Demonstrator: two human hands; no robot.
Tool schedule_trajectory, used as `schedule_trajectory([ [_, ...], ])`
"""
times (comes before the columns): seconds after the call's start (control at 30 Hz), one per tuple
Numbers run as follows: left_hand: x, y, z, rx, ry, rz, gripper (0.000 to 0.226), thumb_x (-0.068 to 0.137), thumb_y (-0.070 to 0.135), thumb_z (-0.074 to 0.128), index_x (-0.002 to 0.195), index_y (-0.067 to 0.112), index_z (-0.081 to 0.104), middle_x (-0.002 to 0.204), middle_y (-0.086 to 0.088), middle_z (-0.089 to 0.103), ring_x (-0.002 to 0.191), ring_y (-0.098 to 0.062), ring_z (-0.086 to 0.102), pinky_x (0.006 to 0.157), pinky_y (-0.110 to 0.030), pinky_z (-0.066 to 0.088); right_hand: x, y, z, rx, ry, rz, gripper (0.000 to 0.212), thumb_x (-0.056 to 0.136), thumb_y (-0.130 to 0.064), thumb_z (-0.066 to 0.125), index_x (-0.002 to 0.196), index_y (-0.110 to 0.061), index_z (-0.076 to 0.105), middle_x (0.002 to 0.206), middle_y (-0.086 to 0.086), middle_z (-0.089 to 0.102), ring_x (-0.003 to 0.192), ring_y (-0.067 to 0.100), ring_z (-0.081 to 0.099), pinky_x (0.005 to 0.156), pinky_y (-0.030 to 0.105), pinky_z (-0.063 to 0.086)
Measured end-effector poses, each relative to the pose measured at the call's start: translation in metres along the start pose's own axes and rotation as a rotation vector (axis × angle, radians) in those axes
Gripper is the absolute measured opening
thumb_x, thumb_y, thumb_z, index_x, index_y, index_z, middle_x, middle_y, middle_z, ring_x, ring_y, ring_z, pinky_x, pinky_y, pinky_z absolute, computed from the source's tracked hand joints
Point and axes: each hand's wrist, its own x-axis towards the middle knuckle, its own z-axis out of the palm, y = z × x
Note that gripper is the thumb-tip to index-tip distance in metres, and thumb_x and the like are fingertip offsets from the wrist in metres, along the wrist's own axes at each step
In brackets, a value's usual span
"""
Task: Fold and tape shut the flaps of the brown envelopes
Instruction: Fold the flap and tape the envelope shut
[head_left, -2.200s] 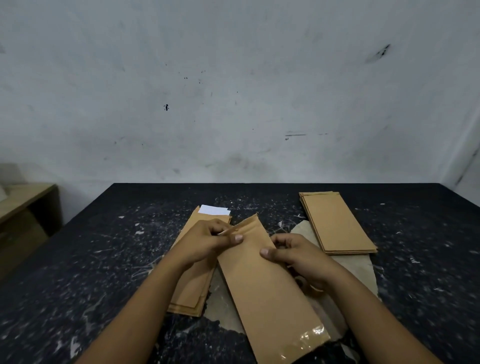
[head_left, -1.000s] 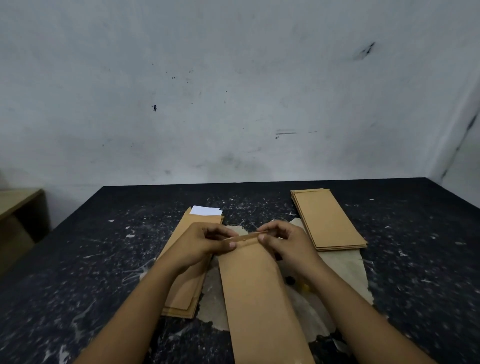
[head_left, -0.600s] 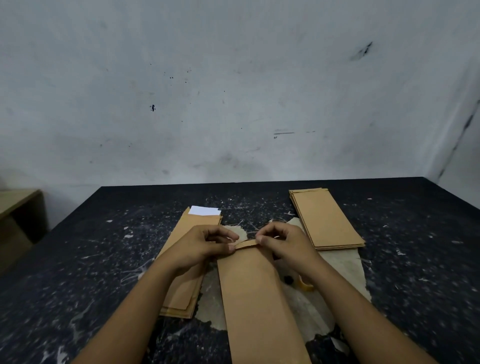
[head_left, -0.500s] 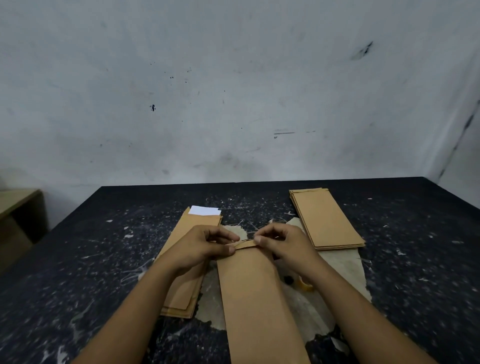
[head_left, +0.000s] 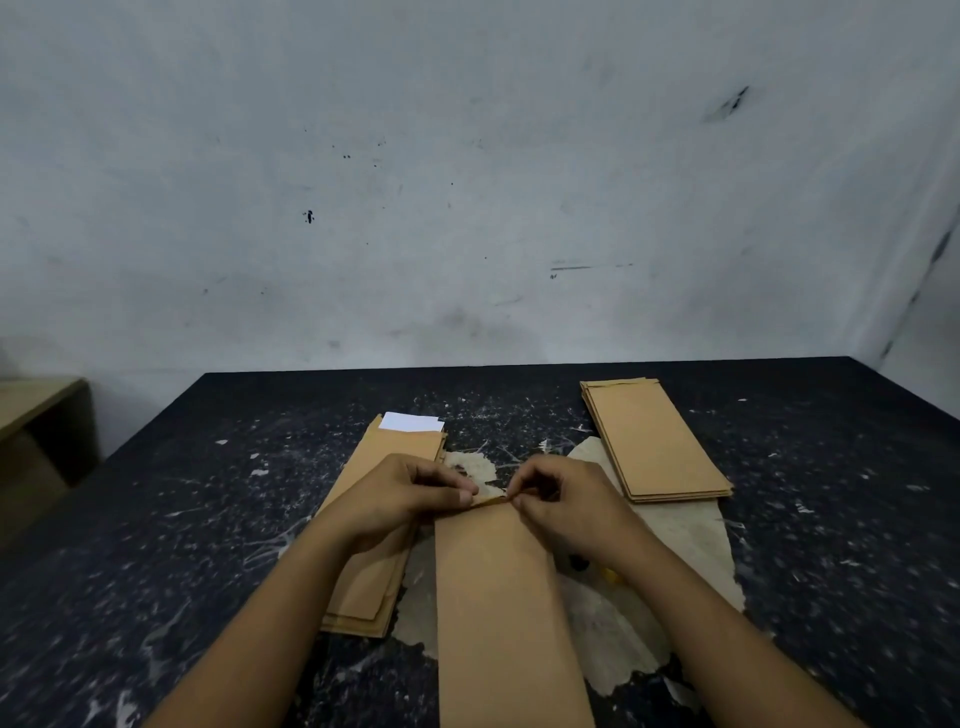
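- Head view: a long brown envelope (head_left: 501, 613) lies lengthwise on the dark speckled table (head_left: 156, 519), its near end running out of the bottom edge of the picture, its far end between the two hands.
- Left hand (head_left: 400, 499) has thumb and curled fingers pinched on the left end of the envelope's narrow flap (head_left: 488, 500) at the far edge.
- Right hand (head_left: 563, 501) pinches the flap's right end the same way, fingers curled together on it.
- Under the envelope lies a pale, torn sheet (head_left: 675, 540), spreading mostly to its right.
- Left of the envelope, partly under the left forearm, sits a stack (head_left: 384, 519) of brown envelopes; a white slip (head_left: 411, 422) pokes from its far end.
- Right of the envelope and farther back lies a second stack (head_left: 652, 441), neatly squared, apart from the hands.
- Beyond the table rises a scuffed grey wall (head_left: 467, 182).
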Motion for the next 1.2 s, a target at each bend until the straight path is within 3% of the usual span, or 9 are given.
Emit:
schedule_trajectory([
  [0.17, 0.001, -0.002, -0.001, -0.063, -0.021, -0.014, 0.026, 0.079, -0.008, 0.075, 0.103, 0.003, 0.075, 0.109, -0.021, 0.073, 0.1, -0.022, 0.071, 0.085, -0.026, 0.057, 0.0, 0.001, -0.001, 0.044, -0.021, 0.015, 0.003, 0.087, -0.024, 0.076, 0.09, -0.025, 0.077, 0.091, -0.013, 0.072, 0.09, -0.007, 0.061, 0.073, 0.006, 0.045],
  [0.3, 0.0, -0.002, 0.001, -0.057, -0.027, 0.025, 0.032, 0.076, -0.011, 0.076, 0.102, 0.007, 0.076, 0.1, -0.018, 0.072, 0.096, -0.019, 0.07, 0.082, -0.023, 0.055, 0.003, 0.002, 0.005, 0.175, 0.008, 0.134, 0.011, 0.083, -0.037, 0.08, 0.088, -0.028, 0.077, 0.088, -0.011, 0.074, 0.085, -0.001, 0.065, 0.073, 0.015, 0.05],
  [0.4, 0.0, -0.001, 0.004, -0.056, -0.044, 0.026, 0.029, 0.078, -0.006, 0.077, 0.104, 0.007, 0.075, 0.1, -0.015, 0.074, 0.096, -0.018, 0.071, 0.081, -0.023, 0.055, 0.003, 0.002, 0.009, 0.238, -0.003, 0.199, 0.007, 0.081, -0.028, 0.084, 0.082, -0.024, 0.078, 0.079, -0.008, 0.074, 0.075, -0.001, 0.064, 0.069, 0.019, 0.049],
  [0.53, 0.0, 0.001, 0.005, -0.014, -0.034, -0.001, 0.021, 0.081, 0.004, 0.077, 0.102, 0.007, 0.076, 0.094, -0.011, 0.075, 0.089, -0.015, 0.071, 0.076, -0.021, 0.054, 0.003, 0.0, 0.009, 0.229, 0.036, 0.216, 0.01, 0.079, -0.021, 0.086, 0.077, -0.024, 0.077, 0.074, -0.008, 0.072, 0.067, -0.005, 0.062, 0.062, 0.013, 0.047],
  [0.63, 0.0, 0.001, 0.004, 0.01, -0.005, 0.021, 0.025, 0.081, -0.002, 0.076, 0.105, 0.006, 0.074, 0.083, -0.009, 0.072, 0.083, -0.014, 0.07, 0.072, -0.019, 0.053, 0.003, 0.0, 0.005, 0.202, 0.0, 0.252, 0.008, 0.079, -0.022, 0.086, 0.079, -0.023, 0.078, 0.076, -0.007, 0.073, 0.074, 0.001, 0.065, 0.067, 0.018, 0.049],
  [0.77, 0.0, 0.003, 0.002, 0.089, 0.02, 0.035, 0.025, 0.082, -0.004, 0.074, 0.105, 0.006, 0.073, 0.086, -0.012, 0.073, 0.082, -0.014, 0.07, 0.07, -0.018, 0.053, 0.003, -0.001, -0.003, 0.2, -0.05, 0.306, 0.015, 0.085, -0.012, 0.079, 0.084, -0.027, 0.08, 0.083, -0.007, 0.076, 0.085, 0.008, 0.068, 0.076, 0.025, 0.055],
  [0.9, 0.004, 0.0, 0.002, 0.213, 0.032, 0.043, 0.02, 0.086, -0.004, 0.07, 0.099, 0.01, 0.074, 0.078, -0.002, 0.071, 0.079, -0.008, 0.067, 0.071, -0.019, 0.052, 0.002, -0.002, -0.005, 0.2, -0.076, 0.352, 0.025, 0.088, -0.003, 0.071, 0.086, -0.026, 0.081, 0.088, -0.003, 0.077, 0.091, 0.014, 0.068, 0.085, 0.033, 0.057],
  [1.07, 0.005, -0.003, 0.005, 0.373, 0.064, 0.074, 0.019, 0.085, -0.002, 0.072, 0.087, 0.017, 0.074, 0.089, -0.004, 0.074, 0.08, -0.006, 0.067, 0.076, -0.02, 0.053, 0.001, 0.003, -0.006, 0.167, -0.049, 0.358, 0.02, 0.084, -0.006, 0.076, 0.081, -0.026, 0.081, 0.084, -0.007, 0.077, 0.089, 0.011, 0.069, 0.074, 0.027, 0.056],
  [1.2, 0.005, -0.004, 0.005, 0.44, 0.095, 0.1, 0.02, 0.083, 0.004, 0.076, 0.084, 0.024, 0.074, 0.09, 0.001, 0.075, 0.084, -0.007, 0.069, 0.078, -0.021, 0.054, 0.003, 0.009, -0.01, 0.146, -0.029, 0.353, 0.018, 0.079, -0.006, 0.08, 0.076, -0.024, 0.08, 0.078, -0.005, 0.076, 0.083, 0.013, 0.071, 0.078, 0.032, 0.06],
])
